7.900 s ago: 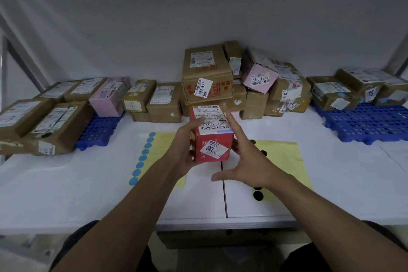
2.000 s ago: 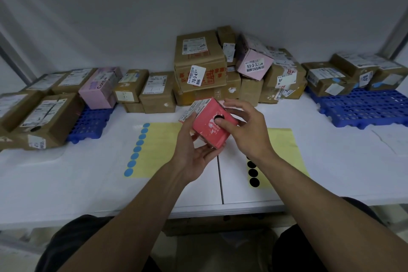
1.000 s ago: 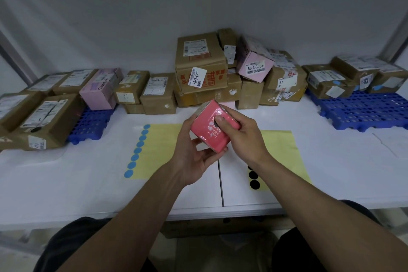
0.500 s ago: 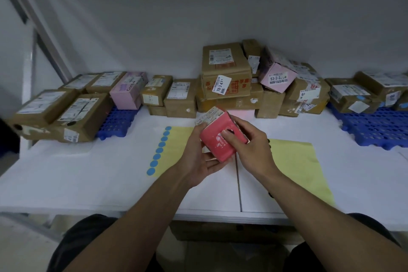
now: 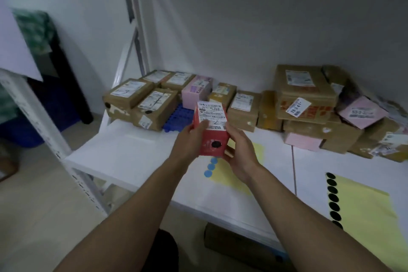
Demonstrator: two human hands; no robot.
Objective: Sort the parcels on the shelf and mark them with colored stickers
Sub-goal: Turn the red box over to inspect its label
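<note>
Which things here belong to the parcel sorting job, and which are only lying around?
Belong to the job:
- red parcel, held by left hand and right hand
- black sticker on it
- blue stickers
- black sticker row
- brown parcels

Lying about:
- green cloth
- cardboard box under the shelf

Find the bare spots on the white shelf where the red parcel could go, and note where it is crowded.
Largest: the left front of the shelf, bordered by the brown boxes and blue pallet behind and the blue-sticker sheet on the right. A narrower strip runs between that sheet and the black-sticker sheet. The back row along the wall is crowded.
</note>
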